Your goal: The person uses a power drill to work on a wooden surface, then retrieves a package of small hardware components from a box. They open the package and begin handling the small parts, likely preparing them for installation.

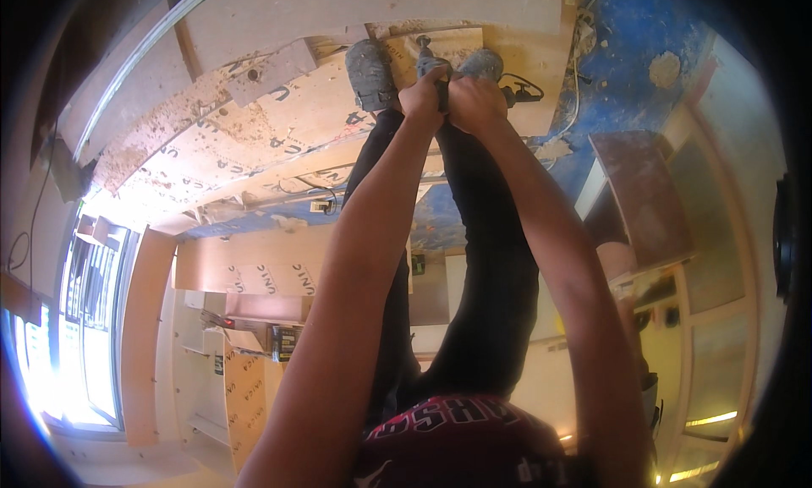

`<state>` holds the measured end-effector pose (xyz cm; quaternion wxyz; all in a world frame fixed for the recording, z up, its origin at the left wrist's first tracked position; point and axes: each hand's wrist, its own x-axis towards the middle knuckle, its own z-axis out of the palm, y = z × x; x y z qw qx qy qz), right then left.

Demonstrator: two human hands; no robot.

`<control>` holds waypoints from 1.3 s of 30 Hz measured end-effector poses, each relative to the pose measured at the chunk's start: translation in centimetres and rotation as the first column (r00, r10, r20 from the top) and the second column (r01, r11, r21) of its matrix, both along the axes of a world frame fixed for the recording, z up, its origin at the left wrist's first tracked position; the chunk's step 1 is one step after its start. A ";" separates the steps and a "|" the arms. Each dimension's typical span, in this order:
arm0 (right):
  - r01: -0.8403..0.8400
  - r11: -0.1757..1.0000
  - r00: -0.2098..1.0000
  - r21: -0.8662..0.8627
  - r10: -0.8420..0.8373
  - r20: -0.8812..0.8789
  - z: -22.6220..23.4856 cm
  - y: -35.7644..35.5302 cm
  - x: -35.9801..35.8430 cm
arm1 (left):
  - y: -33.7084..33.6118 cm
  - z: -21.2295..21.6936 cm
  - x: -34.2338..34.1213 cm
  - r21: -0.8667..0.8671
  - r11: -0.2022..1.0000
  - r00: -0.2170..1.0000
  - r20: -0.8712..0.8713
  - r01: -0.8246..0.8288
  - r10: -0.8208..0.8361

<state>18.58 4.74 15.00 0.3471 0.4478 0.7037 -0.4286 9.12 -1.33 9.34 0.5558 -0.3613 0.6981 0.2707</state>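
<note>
Both hands are together between the shoes: the left hand (422, 94) is wrapped around a dark handheld tool (427, 63), while the right hand (476, 105) is curled just beside it, though whether it grips the tool cannot be told. The tool is over the wooden board (529, 48), toward the board's right edge. On that board stand the grey left shoe (370, 72) and right shoe (483, 63), and a black looped cord (526, 89) lies near the right hand.
</note>
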 end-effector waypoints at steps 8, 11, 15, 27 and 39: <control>0.128 0.989 0.992 0.070 -0.127 -0.015 0.0 -1.6 0.3 | -0.5 -0.9 0.4 -0.026 0.971 0.965 -0.110 0.238 -0.240; 0.066 0.997 0.998 0.026 -0.066 0.002 0.1 -1.3 0.2 | -0.3 -0.4 0.0 -0.036 0.985 0.983 -0.065 0.169 -0.171; 0.002 1.000 1.000 -0.005 -0.002 -0.009 0.4 0.1 -0.5 | -0.2 -0.2 -0.8 -0.003 1.000 0.996 0.085 -0.002 0.002; -0.063 0.994 0.994 -0.094 0.071 0.079 1.0 3.1 -1.7 | 0.4 -1.6 -0.6 0.018 0.992 0.987 0.113 -0.121 0.118; -0.296 0.955 0.954 -0.010 0.295 -0.055 -0.5 4.9 -1.3 | 1.1 -2.7 0.3 -0.020 0.973 0.970 0.072 -0.232 0.233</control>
